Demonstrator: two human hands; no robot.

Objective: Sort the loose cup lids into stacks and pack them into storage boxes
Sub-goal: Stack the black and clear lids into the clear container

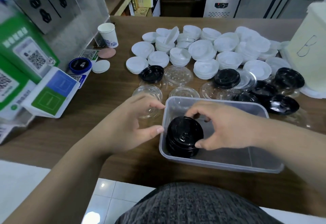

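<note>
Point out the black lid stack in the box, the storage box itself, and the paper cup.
black lid stack [183, 135]: head view, on the top lid's face.
storage box [229, 166]: head view, on its near wall.
paper cup [108, 36]: head view, on its side wall.

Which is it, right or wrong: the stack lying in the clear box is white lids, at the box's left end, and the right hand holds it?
Wrong on the colour: the stack of lids in the clear box is black, not white. The head view shows it at the box's left end, held by the right hand.
</note>
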